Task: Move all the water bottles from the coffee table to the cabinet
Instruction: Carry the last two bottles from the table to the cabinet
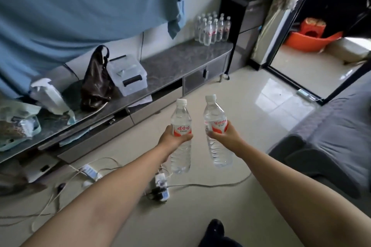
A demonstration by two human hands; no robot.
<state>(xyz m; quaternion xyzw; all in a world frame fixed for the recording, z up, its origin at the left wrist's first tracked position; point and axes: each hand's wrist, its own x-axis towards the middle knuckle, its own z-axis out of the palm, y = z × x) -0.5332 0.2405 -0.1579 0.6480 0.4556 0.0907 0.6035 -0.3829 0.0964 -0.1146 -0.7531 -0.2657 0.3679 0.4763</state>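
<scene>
The coffee table is nowhere in the head view, and the far left end of the cabinet runs out of frame under clutter that is too blurred to name with confidence. A blue cloth hangs over the wall above it and hides whatever is behind.

The left hand is wrapped closed around the label of one water bottle, fingers curling across the front of it; the bottle stands upright in the fist. The right hand is likewise closed on a second water bottle, which tilts a little toward the first (their caps are near each other but apart). Both are held out over the tiled floor, in front of the cabinet.

At the cabinet's right end a cluster of bottles stands on the marble-look top, close to the rounded corner. Bare top lies between that cluster and a clear plastic box beside a dark brown bag. Cables and a power strip lie on the floor below the arms.
</scene>
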